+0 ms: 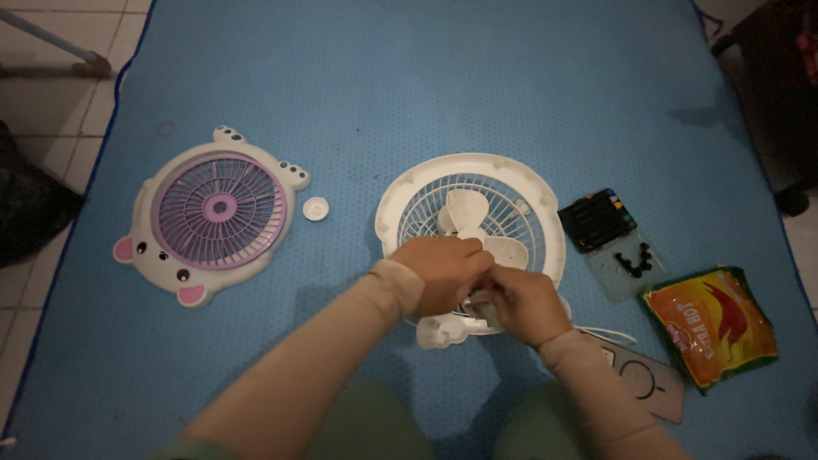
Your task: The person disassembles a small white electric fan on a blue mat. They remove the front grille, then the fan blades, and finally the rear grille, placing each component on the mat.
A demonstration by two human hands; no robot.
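On the blue mat (426,85): both hands at the white fan body (545,213).
Left hand (443,273) and right hand (521,302) are curled narrow around a fan blade (503,254).

You look down in dim light on a blue textured mat (409,77); pale floor tiles (51,94) border its left edge, crossed by a grey metal bar (51,41).
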